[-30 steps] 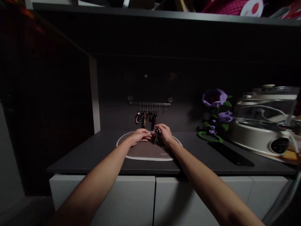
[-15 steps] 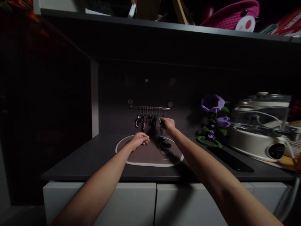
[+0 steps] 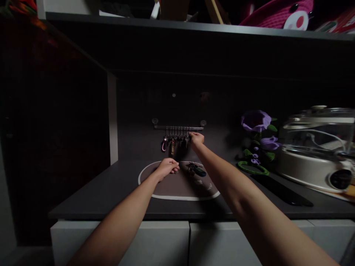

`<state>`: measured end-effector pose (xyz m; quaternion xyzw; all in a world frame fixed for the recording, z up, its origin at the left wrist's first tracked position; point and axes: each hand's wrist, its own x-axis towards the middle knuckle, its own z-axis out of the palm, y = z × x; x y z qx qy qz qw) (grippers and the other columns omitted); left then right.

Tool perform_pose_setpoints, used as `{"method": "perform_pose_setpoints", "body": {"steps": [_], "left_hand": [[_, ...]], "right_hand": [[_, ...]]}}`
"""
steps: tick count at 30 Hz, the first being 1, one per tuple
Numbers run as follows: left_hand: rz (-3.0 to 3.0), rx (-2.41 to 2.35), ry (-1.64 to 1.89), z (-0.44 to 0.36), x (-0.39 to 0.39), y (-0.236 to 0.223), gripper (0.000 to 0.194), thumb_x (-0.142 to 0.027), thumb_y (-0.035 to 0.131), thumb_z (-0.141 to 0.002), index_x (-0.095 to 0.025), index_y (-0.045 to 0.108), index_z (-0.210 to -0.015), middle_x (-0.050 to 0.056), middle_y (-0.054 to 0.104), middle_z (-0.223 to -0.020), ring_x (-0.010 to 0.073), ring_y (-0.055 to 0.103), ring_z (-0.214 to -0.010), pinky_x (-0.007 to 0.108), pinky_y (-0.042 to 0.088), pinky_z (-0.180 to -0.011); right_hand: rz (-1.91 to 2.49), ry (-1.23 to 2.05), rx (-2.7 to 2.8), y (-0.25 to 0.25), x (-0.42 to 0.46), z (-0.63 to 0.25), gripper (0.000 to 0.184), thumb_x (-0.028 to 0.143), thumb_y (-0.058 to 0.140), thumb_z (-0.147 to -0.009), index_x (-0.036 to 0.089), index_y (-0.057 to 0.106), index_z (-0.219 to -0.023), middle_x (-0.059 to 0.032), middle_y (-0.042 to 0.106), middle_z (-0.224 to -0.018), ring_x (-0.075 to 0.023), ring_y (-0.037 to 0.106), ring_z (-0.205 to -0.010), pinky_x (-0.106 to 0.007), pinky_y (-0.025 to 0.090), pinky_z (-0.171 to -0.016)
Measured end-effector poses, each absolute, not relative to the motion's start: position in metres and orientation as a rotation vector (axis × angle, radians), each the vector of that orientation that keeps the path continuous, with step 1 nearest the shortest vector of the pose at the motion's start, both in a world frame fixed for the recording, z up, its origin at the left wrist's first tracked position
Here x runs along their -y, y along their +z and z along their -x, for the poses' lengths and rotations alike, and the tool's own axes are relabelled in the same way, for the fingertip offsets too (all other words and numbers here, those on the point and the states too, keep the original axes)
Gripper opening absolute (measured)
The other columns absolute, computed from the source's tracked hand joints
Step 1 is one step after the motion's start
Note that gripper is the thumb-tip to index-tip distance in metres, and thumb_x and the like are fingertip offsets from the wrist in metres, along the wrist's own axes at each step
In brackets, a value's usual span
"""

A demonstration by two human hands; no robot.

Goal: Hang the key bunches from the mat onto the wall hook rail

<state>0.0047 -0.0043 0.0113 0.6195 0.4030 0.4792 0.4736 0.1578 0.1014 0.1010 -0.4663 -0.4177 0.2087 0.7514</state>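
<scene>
Thumb and fingers of my right hand [image 3: 197, 137] pinch a small key ring [image 3: 188, 135] at the right end of a clear hook rail [image 3: 177, 128]. Whether the ring sits on a hook is too small to tell. Several hanging keys [image 3: 181, 140] share the rail with a pink loop strap [image 3: 164, 145] and a brown key tag [image 3: 172, 147]. My left hand [image 3: 168, 166] is closed with curled fingers above the oval mat [image 3: 161, 189]; anything in it is hidden. Just right of it, a dark key fob with keys [image 3: 199, 170] lies on the mat.
Purple crocheted flowers [image 3: 255, 121] stand to the right, behind a flat black slab [image 3: 283, 190]. A white appliance with a clear cover [image 3: 307, 170] occupies the far right of the counter. Overhead runs a shelf edge [image 3: 177, 25] with a pink knitted item [image 3: 274, 15].
My right hand has raised the key ring slightly, closer to the rail's hooks. My left hand stays closed over the mat. The view has shifted a little.
</scene>
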Motion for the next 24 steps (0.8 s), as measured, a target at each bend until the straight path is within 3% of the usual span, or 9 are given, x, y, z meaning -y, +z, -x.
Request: {"method": "perform_pose_setpoints", "body": {"steps": [7,24], "left_hand": [[-1.525,-0.973,1.166,-0.005,0.005,0.012,0.013,-0.021,0.059,-0.072,-0.011,0.055,-0.064,0.002,0.062,-0.061,0.0058,0.054,-0.051,0.018,0.038,-0.05],[-1.503,-0.971,1.198,-0.003,0.003,0.014,0.01,-0.017,0.056,-0.073,-0.011,0.055,-0.065,0.003,0.062,-0.063,0.0056,0.054,-0.052,0.017,0.039,-0.05]], "right_hand": [[1.1,0.366,0.865,0.103,-0.111,-0.154,0.017,0.025,0.063,-0.059,0.014,0.065,-0.072,-0.0025,0.066,-0.069,-0.0122,0.059,-0.06,-0.021,0.045,-0.058],[1.097,0.354,0.873,0.088,-0.113,-0.15,0.017,0.022,0.058,-0.062,0.015,0.061,-0.077,-0.002,0.064,-0.076,-0.0111,0.056,-0.065,-0.02,0.042,-0.062]]}}
